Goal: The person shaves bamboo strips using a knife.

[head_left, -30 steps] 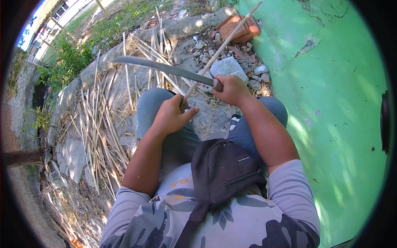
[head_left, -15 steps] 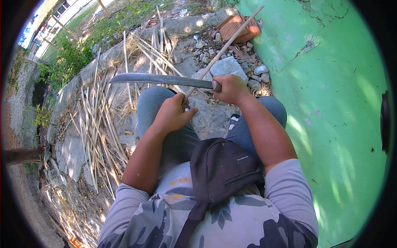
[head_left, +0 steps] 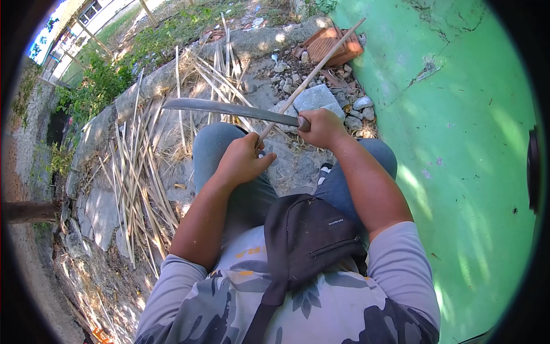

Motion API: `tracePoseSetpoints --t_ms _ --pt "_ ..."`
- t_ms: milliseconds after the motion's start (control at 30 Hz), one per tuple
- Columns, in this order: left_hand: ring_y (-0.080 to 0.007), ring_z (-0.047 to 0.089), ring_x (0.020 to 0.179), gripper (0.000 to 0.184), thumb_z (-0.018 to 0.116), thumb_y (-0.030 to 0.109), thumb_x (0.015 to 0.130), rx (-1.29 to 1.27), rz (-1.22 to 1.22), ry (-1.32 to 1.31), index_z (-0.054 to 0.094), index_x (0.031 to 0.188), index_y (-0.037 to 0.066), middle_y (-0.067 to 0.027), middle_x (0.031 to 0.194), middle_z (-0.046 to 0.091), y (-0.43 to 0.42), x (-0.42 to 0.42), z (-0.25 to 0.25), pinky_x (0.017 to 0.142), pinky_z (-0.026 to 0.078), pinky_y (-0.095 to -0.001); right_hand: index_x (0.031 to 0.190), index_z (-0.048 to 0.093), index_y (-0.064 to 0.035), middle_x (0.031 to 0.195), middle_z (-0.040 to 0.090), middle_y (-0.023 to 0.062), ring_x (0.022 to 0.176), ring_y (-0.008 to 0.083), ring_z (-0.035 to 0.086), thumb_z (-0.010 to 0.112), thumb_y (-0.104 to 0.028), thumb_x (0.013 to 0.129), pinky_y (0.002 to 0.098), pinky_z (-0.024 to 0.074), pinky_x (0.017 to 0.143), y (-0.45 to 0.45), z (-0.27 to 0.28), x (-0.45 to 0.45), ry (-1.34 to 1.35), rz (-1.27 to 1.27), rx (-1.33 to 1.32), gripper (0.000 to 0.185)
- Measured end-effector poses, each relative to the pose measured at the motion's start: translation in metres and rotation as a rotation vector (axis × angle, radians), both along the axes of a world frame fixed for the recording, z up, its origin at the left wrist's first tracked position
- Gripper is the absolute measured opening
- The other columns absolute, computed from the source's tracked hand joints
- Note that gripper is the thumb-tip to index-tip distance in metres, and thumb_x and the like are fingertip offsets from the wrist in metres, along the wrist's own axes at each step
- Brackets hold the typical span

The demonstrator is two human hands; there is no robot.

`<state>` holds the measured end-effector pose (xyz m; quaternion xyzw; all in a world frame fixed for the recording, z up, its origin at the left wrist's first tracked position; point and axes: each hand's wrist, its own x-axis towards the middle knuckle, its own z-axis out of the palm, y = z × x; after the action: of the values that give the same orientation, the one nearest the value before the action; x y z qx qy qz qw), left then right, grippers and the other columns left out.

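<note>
My right hand (head_left: 322, 127) is closed round the handle of a machete (head_left: 223, 108), whose long, dark, slightly curved blade points left. In my left hand (head_left: 243, 157), above my left knee, is the near end of a thin pale wooden stick (head_left: 317, 69). The stick slants away up and to the right, its far end by the green surface. Close to my right hand, the blade crosses the stick; whether its edge bites into the wood I cannot tell. Part of the stick's near end is hidden by my fingers.
Many split pale strips (head_left: 137, 172) lie piled on the ground at left, with more strips (head_left: 223, 74) ahead. Broken concrete (head_left: 318, 98), stones and an orange-brown hollow block (head_left: 332, 46) sit beyond my knees. A green surface (head_left: 464, 172) fills the right. A black bag (head_left: 312, 235) rests against my front.
The machete and my right hand have shifted slightly right and down, and the blade tilts more, its handle end lower. My left hand still grips the stick.
</note>
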<state>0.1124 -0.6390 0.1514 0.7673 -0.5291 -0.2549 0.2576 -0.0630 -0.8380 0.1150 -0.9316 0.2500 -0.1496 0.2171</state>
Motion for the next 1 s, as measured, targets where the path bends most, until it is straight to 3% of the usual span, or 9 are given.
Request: tracePoseSetpoints --t_ms 100,200,467,567,867,1000 --pt "-0.0229 0.056 0.062 0.044 0.085 0.033 0.081 -0.006 0.032 0.05 0.058 0.089 -0.002 -0.0115 0.069 0.058 0.002 0.0 0.0 0.061 0.046 -0.0392 0.089 0.071 -0.0129 0.08 0.072 0.0143 0.08 0.0388 0.071 0.073 -0.03 0.08 0.0504 0.0565 0.072 0.006 0.001 0.0 -0.002 -0.001 0.014 0.019" --pt "-0.0335 0.068 0.072 0.045 0.083 0.035 0.08 0.052 0.038 0.053 0.064 0.095 -0.004 -0.0173 0.076 0.066 0.002 0.0 0.004 0.07 0.053 -0.0429 0.089 0.071 -0.0119 0.079 0.071 0.0154 0.079 0.0395 0.07 0.073 -0.028 0.079 0.0501 0.0558 0.071 0.006 0.0 -0.002 0.035 -0.025 0.036 0.019" --pt "-0.0331 0.068 0.072 0.046 0.083 0.035 0.08 0.065 0.009 0.033 0.064 0.094 -0.004 -0.0177 0.077 0.066 0.002 -0.002 0.008 0.068 0.052 -0.043 0.09 0.071 -0.0123 0.081 0.072 0.0165 0.08 0.0394 0.071 0.071 -0.028 0.08 0.0501 0.0559 0.072 0.01 0.003 -0.003 0.026 0.051 -0.026 0.019" --pt "-0.0327 0.068 0.071 0.047 0.084 0.036 0.08 0.055 0.01 0.033 0.063 0.093 -0.004 -0.0172 0.076 0.066 0.002 -0.002 0.003 0.068 0.052 -0.043 0.091 0.071 -0.0123 0.081 0.072 0.0162 0.08 0.0394 0.071 0.071 -0.028 0.081 0.0507 0.0556 0.072 -0.005 -0.006 -0.004 0.118 0.02 0.11 0.018" --pt "-0.0323 0.067 0.07 0.049 0.084 0.038 0.08 0.057 0.004 0.029 0.063 0.093 -0.004 -0.017 0.075 0.064 0.0 -0.001 0.008 0.067 0.051 -0.0431 0.089 0.071 -0.0128 0.082 0.072 0.0145 0.083 0.0391 0.071 0.071 -0.029 0.082 0.0506 0.0561 0.074 0.007 0.004 -0.002 0.058 -0.024 -0.026 0.018" --pt "-0.031 0.066 0.07 0.048 0.083 0.039 0.081 0.069 -0.001 -0.019 0.063 0.093 -0.003 -0.0171 0.075 0.064 0.0 0.001 0.004 0.067 0.051 -0.0427 0.091 0.07 -0.0134 0.082 0.072 0.0144 0.083 0.0388 0.071 0.072 -0.029 0.081 0.0512 0.056 0.074 -0.006 0.001 -0.002 0.095 -0.055 0.049 0.018"
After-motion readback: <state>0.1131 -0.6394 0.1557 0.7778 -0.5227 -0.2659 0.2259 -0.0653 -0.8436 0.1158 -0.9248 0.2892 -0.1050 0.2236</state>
